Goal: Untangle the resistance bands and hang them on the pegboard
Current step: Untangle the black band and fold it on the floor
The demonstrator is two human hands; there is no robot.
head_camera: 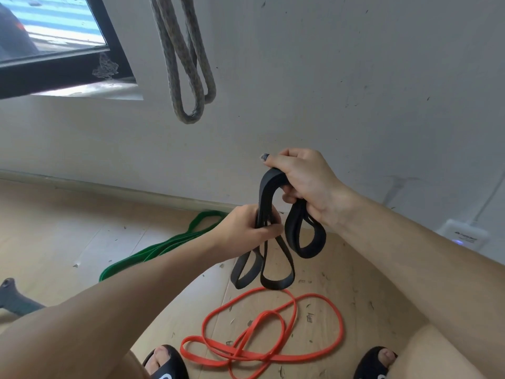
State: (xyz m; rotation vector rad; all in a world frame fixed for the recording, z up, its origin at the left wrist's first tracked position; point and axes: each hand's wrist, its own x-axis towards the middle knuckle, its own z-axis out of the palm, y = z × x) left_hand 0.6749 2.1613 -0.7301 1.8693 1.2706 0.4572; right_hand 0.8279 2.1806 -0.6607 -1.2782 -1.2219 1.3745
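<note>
Pale wall (328,77) and wooden floor (54,228) framed the work. Right hand (303,181) clenched the top fold of the black band (266,192); left hand (246,231) pinched its strands lower, loops dangling. Green band (164,246) and tangled red band (262,332) lay on the floor, untouched. No pegboard showed, so 3 bands seemed unhung; a grey rope (185,77) already hung.
</note>
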